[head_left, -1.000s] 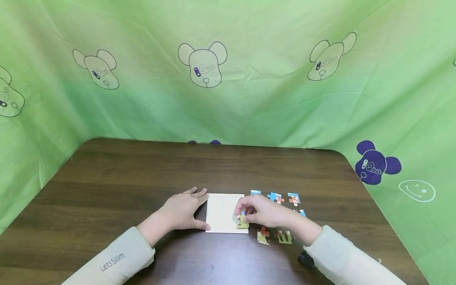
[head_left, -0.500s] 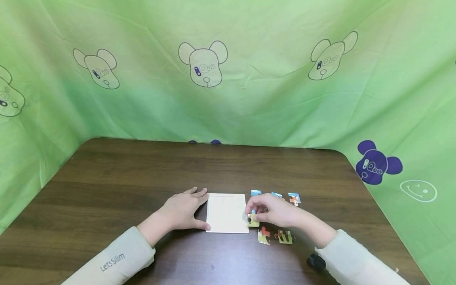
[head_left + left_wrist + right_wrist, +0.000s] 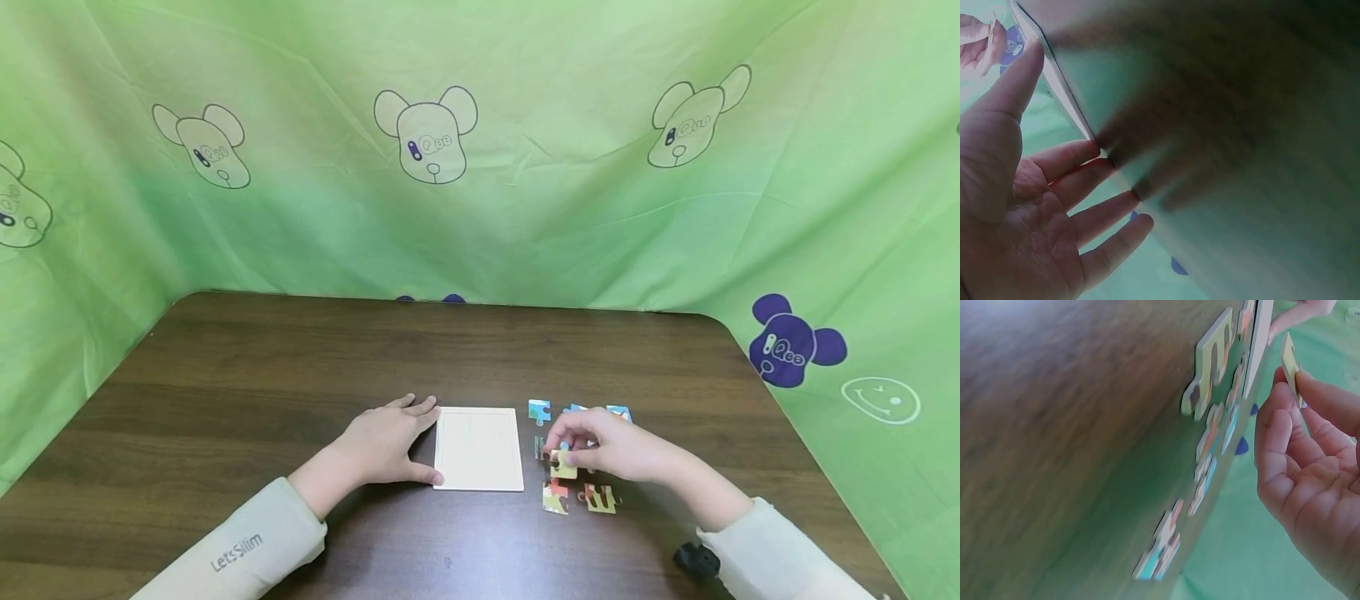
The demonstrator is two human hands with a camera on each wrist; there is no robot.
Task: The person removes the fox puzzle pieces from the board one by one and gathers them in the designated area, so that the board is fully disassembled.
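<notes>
A pale square puzzle tray (image 3: 478, 450) lies flat on the table. My left hand (image 3: 386, 442) is spread at its left side, thumb and fingertips touching the edge; in the left wrist view the fingers of this hand (image 3: 1041, 200) look nearly straight. To the right of the tray, my right hand (image 3: 618, 447) pinches a yellow-green puzzle piece (image 3: 564, 465) between thumb and fingers, above other pieces. The right wrist view shows the held piece (image 3: 1289, 365) edge-on, raised off the table, with the right hand (image 3: 1313, 459) beneath it.
Loose puzzle pieces lie right of the tray: a blue one (image 3: 538, 411) at the back, a red-and-green one (image 3: 555, 502) and a striped one (image 3: 601, 499) in front. My right hand partly covers others. A green cloth (image 3: 480, 225) hangs behind the table (image 3: 300, 358).
My right hand has carried the yellow-green puzzle piece rightward, from over the tray's right edge to above the loose pieces. My left hand and the tray have stayed put.
</notes>
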